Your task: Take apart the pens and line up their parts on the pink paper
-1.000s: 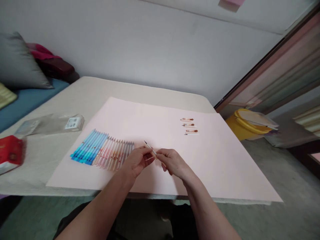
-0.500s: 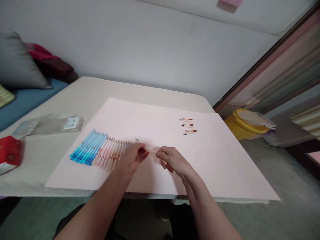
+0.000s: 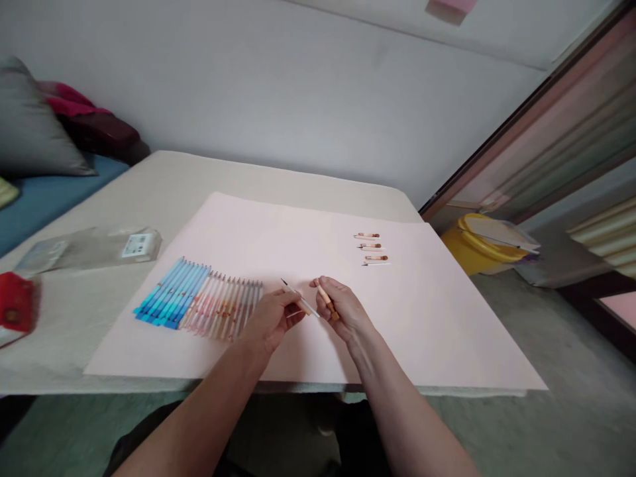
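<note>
My left hand (image 3: 272, 319) pinches a thin white pen refill (image 3: 299, 301) with a dark tip that points up and left. Just to its right, my right hand (image 3: 342, 309) is closed on a short pink-and-brown pen barrel piece (image 3: 326, 300). Both hands hover over the near middle of a large pale pink paper sheet (image 3: 442, 331). A row of several pens (image 3: 199, 303), blue on the left and pink on the right, lies on the sheet left of my hands. Three small pen parts with refills (image 3: 370, 248) lie in a column farther right.
The sheet lies on a beige table (image 3: 163, 185). A clear plastic wrapper with a white label (image 3: 94, 246) rests at the left, and a red packet (image 3: 14, 308) sits at the left edge. A yellow bucket (image 3: 472, 244) stands on the floor to the right. Cushions lie on a blue seat at far left.
The refill has come out of the barrel: my left hand now holds the refill alone and my right hand has lifted the barrel piece apart from it.
</note>
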A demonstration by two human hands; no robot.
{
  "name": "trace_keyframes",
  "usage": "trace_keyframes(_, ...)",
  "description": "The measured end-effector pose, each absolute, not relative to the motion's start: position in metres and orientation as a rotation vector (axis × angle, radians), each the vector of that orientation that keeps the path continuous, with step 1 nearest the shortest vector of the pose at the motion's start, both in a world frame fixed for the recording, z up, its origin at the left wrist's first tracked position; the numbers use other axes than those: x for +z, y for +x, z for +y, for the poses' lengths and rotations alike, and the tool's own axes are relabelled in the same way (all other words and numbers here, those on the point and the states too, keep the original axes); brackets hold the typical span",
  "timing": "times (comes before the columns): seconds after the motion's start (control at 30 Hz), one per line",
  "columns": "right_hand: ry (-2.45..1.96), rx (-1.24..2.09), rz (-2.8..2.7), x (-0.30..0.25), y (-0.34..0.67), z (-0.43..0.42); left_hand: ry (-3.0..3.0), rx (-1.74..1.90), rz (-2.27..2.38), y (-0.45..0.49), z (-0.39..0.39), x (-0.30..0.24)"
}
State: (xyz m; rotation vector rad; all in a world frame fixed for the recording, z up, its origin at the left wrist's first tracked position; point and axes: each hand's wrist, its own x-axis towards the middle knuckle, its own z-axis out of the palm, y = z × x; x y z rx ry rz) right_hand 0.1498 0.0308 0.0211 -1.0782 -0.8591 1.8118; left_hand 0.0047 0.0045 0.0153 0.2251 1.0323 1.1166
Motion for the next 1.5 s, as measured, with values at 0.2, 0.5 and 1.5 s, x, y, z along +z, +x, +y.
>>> trace_keyframes(0.2, -1.149, 1.572, -0.849, 0.020, 0.177, 0.048, 0.089, 1.285, 1.090, -0.025, 0.022, 0.020)
trace_keyframes(0.5, -1.366, 1.386, -1.130, 0.020, 0.204, 0.058, 0.031, 1.416, 1.043, -0.068, 0.035, 0.031)
trace_keyframes(1.5, -1.084, 0.265, -2.738, -0.038, 0.097, 0.022, -0.049, 1.398, 0.960, -0.073, 0.031, 0.035)
